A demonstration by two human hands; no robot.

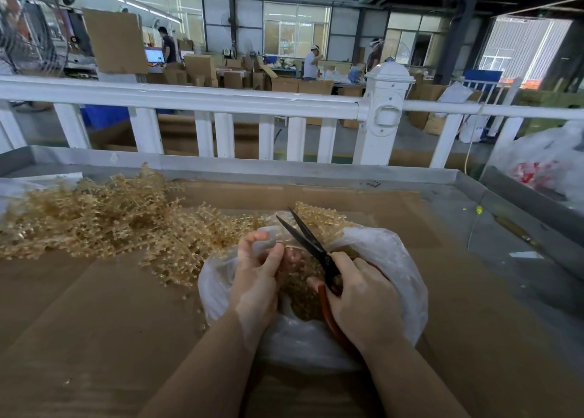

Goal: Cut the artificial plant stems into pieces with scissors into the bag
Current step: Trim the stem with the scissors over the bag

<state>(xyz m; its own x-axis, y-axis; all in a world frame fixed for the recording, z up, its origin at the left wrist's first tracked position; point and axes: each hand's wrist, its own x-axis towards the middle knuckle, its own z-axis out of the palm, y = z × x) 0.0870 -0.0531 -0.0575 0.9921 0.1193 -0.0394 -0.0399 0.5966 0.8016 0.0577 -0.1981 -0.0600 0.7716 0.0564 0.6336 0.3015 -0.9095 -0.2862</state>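
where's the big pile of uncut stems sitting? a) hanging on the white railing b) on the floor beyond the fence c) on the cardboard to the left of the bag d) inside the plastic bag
c: the pile of uncut stems lies on the cardboard, left of the plastic bag where the right hand holds the scissors open.

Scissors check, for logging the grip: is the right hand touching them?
Touching. The head view shows the right hand with fingers curled round the scissors at their red handles.

Factory hall. White railing [196, 101] with capped post [386, 108] runs behind the cardboard-lined metal table [347, 172]. Beyond: stacked cardboard boxes [202, 67], lit monitor [154, 55], standing workers [311, 62]. Large daylight windows [295, 27] along far wall.
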